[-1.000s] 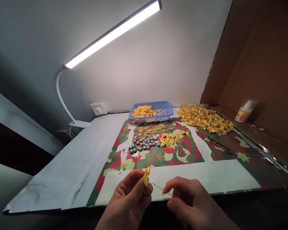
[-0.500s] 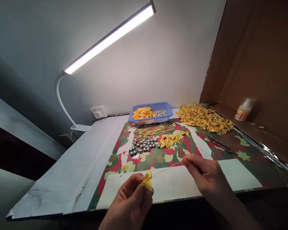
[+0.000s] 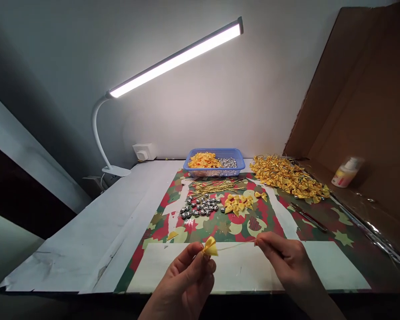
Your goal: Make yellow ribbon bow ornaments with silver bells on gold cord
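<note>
My left hand pinches a small yellow ribbon bow between thumb and fingers, above the white strip at the table's near edge. From the bow a thin pale thread stretches to the right. Its other end is pinched in my right hand, between thumb and forefinger. Beyond my hands lie silver jingle bells in a loose group, with a cluster of yellow bows to their right. Gold twist ties are spread behind them.
A blue basket with ribbon pieces and silver beads stands at the back. Right of it is a heap of gold bows. Tweezers lie at right, near a bottle by the cardboard wall. A lit lamp hangs above.
The view has shifted a little. The bow has turned in my left fingers, and the right hand is slightly lower; the thread now runs closer to level between both hands.
</note>
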`<state>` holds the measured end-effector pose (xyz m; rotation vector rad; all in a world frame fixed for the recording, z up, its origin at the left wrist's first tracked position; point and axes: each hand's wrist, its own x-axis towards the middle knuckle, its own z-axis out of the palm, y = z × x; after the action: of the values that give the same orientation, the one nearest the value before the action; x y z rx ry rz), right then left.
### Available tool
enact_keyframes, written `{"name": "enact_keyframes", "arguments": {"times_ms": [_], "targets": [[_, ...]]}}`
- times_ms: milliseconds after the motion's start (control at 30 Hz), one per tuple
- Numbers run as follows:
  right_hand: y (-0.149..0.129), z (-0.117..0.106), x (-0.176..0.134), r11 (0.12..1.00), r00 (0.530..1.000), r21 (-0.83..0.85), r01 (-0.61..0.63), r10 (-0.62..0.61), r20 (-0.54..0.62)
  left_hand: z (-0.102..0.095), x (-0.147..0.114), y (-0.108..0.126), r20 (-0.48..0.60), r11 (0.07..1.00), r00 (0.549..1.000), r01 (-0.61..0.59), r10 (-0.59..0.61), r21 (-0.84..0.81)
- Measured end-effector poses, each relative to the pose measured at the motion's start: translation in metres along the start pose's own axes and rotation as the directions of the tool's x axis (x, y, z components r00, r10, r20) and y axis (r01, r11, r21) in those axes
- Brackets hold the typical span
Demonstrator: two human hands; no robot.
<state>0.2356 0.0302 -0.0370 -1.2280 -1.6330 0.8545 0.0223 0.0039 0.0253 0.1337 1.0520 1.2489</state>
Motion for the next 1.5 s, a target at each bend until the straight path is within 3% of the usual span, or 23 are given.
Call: {"name": "enact_keyframes", "arguments": {"times_ms": [300, 433, 533, 633, 800, 1067, 1133, 1167, 1200, 1233, 1300, 1433, 1500], "targets": [[-0.012, 0.012, 0.003, 0.987, 0.97, 0.13, -0.093, 0.06, 0.237, 0.002, 0.006, 0.009, 0.095, 0.959, 0.991, -0.065, 0.094, -0.276], [-0.001, 0.009, 0.007, 0.883, 0.881, 0.383, -0.273, 0.069, 0.468, -0.002, 0.01, 0.021, 0.077, 0.941, 0.996, -0.012, 0.041, -0.337], [0.01, -0.003, 0.006, 0.785, 0.829, 0.449, -0.427, 0.142, 0.54, -0.004, 0.013, 0.033, 0.077, 0.917, 0.991, -0.074, 0.113, -0.392], [0.009, -0.018, 0.004, 0.809, 0.832, 0.373, -0.455, 0.237, 0.501, -0.008, 0.018, 0.043, 0.056, 0.895, 0.979, -0.155, 0.196, -0.418], [-0.004, -0.028, 0.004, 0.964, 0.934, 0.081, -0.253, 0.222, 0.281, -0.019, 0.027, 0.049, 0.02, 0.907, 0.971, -0.215, 0.239, -0.361], [0.017, -0.016, -0.001, 0.978, 0.97, -0.086, -0.191, 0.202, 0.135, -0.02, 0.025, 0.035, -0.024, 0.907, 0.937, -0.343, 0.348, -0.245], [0.02, -0.014, -0.002, 0.974, 0.994, -0.202, -0.097, 0.104, 0.021, -0.015, 0.02, 0.026, 0.016, 0.913, 0.933, -0.348, 0.359, -0.213], [0.019, -0.013, -0.002, 0.956, 0.998, -0.293, -0.001, -0.017, -0.058, -0.012, 0.018, 0.021, 0.039, 0.92, 0.934, -0.342, 0.356, -0.189], [0.014, -0.011, -0.003, 0.912, 0.977, -0.394, 0.118, -0.177, -0.118, -0.01, 0.015, 0.016, 0.08, 0.929, 0.933, -0.336, 0.351, -0.154], [0.007, -0.009, -0.003, 0.842, 0.927, -0.483, 0.24, -0.346, -0.144, -0.008, 0.012, 0.01, 0.127, 0.934, 0.926, -0.345, 0.356, -0.096], [-0.014, -0.001, -0.004, 0.702, 0.792, -0.551, 0.451, -0.6, -0.116, -0.004, 0.008, 0.0, 0.224, 0.928, 0.911, -0.367, 0.345, 0.065], [-0.055, 0.024, 0.002, 0.54, 0.524, -0.526, 0.657, -0.829, -0.197, 0.0, 0.003, -0.009, 0.306, 0.917, 0.917, -0.331, 0.257, 0.221], [-0.063, 0.031, 0.008, 0.416, 0.454, -0.598, 0.686, -0.886, -0.096, 0.002, 0.002, -0.01, 0.323, 0.927, 0.917, -0.311, 0.234, 0.211]]}}
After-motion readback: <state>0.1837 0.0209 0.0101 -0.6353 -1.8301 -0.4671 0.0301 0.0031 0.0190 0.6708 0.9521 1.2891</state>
